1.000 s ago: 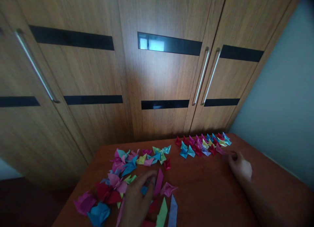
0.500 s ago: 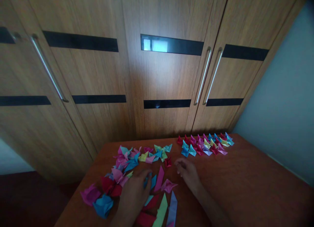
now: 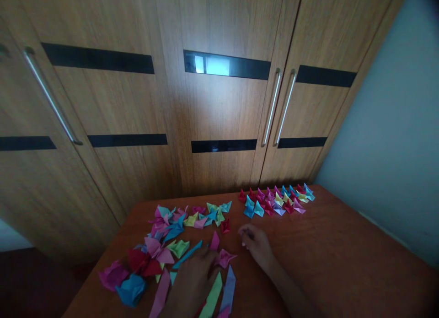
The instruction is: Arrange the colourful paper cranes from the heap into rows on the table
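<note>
**Hands among loose folded papers, near edge of tabletop**

Wardrobe doors (image 3: 206,103) stand behind the brown tabletop (image 3: 343,263). A neat cluster of folded pieces (image 3: 276,200) sits at the far edge; a scattered paper pile (image 3: 164,245) spreads toward the left edge. Left hand (image 3: 192,283) lies flat on paper strips (image 3: 219,290), grip released. Right hand (image 3: 255,242) hovers mid-tabletop, fingers curled; cannot tell what it pinches. Risk: a sweeping sleeve or palm could scatter strips off the near edge.
</note>
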